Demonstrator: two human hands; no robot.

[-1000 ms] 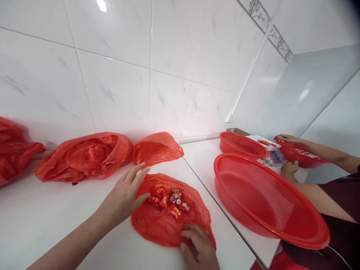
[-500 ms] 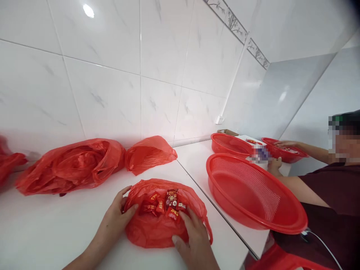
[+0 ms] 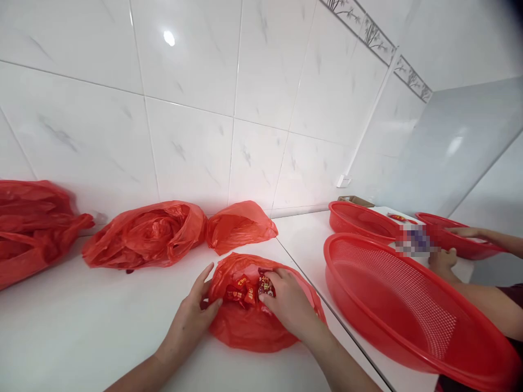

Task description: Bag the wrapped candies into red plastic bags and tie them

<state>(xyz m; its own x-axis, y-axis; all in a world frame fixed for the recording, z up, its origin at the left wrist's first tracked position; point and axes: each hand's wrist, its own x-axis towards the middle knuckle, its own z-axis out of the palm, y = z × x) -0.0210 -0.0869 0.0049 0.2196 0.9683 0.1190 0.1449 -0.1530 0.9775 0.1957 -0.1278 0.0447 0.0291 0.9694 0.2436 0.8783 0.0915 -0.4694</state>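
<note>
Leaving room between right grip and basket, curling over packet, unclear if closed; pinching bag rim with left grip.

Bare-Handed, Bare-Armed

The person's left hand and right hand are ungloved. On the left hand, slender fingers taper to rounded tips, and the left thumb is shorter and thicker. The right hand shows a broad, smooth-looking back, with a blunt, rounded right thumb. Both wrists are bare and slim. The left forearm and right forearm are uncovered too, even in outline, widening gradually from the wrists to the lower edge of the view. Fine detail of the nails is too small to tell.
</note>
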